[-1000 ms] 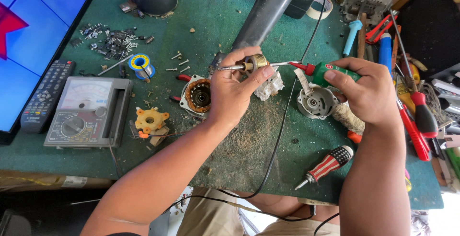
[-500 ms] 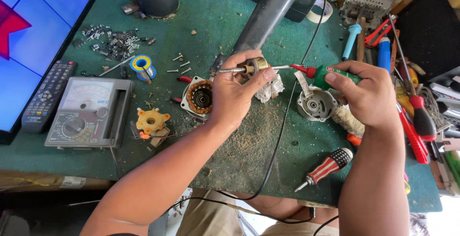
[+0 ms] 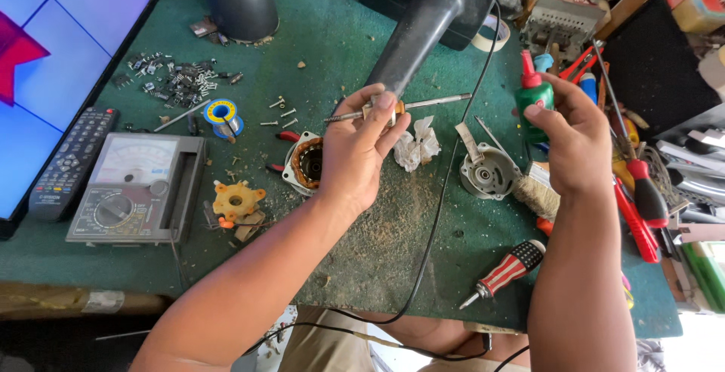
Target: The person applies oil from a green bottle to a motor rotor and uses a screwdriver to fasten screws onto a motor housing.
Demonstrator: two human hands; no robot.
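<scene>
Pinching a thin metal shaft (image 3: pixel 400 106) at its brass middle, the left hand (image 3: pixel 355 153) has its grip closed; it looks light, rigid, slippery. To the right of that grip, the right hand (image 3: pixel 574 145) wraps a green bottle (image 3: pixel 533 100).

Left hand (image 3: pixel 355 153) is raised, fingertips pinched together; right hand (image 3: pixel 570 142) hovers level beside it, fingers curled closed.

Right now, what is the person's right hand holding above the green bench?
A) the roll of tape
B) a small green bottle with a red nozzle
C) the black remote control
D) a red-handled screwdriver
B: the right hand grips a small green bottle with a red nozzle, held upright, while the left hand pinches a thin metal shaft.
</scene>
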